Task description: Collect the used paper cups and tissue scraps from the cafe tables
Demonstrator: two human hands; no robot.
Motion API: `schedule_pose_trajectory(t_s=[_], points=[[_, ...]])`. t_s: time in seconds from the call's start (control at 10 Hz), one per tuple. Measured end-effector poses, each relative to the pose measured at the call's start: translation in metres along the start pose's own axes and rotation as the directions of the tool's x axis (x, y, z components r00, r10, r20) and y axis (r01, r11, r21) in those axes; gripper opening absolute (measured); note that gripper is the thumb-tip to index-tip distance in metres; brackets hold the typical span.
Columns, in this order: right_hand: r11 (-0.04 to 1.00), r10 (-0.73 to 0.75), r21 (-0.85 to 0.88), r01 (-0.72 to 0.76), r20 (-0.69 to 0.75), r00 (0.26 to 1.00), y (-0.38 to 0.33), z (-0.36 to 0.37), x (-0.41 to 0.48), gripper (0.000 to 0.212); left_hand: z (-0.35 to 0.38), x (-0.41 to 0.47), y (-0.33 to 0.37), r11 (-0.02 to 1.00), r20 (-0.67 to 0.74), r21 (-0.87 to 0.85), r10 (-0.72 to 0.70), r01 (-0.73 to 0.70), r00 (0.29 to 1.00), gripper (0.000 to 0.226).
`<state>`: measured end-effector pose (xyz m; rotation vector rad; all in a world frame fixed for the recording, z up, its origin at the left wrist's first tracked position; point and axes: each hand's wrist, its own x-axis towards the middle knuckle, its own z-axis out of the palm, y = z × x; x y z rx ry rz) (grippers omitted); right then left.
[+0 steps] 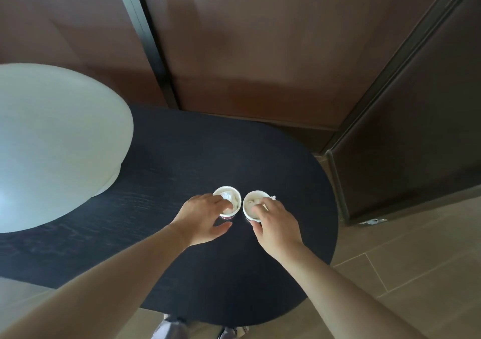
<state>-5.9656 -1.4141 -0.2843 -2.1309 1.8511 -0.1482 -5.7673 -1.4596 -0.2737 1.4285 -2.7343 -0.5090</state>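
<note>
Dark oval tabletop, wood grain showing. Two white paper cups stand upright near its middle, just beside each other, not touching.

Left cup: crumpled tissue inside. Left grip, a bare hand, reaches over the near rim; fingers bent down into the cup onto the tissue, thumb spread wide and clear of the cup wall. Cannot tell whether the fingers have closed on the tissue.

Right cup: tissue scrap inside, one corner poking over the far rim. Right grip has fingers curled over the near rim, thumb against the outer wall, pinching the cup.

Large white rounded object overlaps the tabletop's left side. Brown wall panels behind; pale floor tiles at right
</note>
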Motion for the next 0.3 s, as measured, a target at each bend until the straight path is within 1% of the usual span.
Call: schedule_pose_trajectory(t_s=[0.2, 0.3], points=[[1.0, 0.011, -0.012, -0.012, -0.092, 0.996, -0.024, -0.045, -0.012, 0.025, -0.046, -0.019, 0.021, 0.999, -0.145, 0.01, 0.042, -0.041, 0.989, 0.04], [0.999, 0.01, -0.03, -0.015, -0.152, 0.988, -0.037, -0.066, -0.022, 0.036, -0.072, -0.029, 0.029, 0.997, -0.186, -0.013, 0.074, -0.078, 0.98, 0.044]])
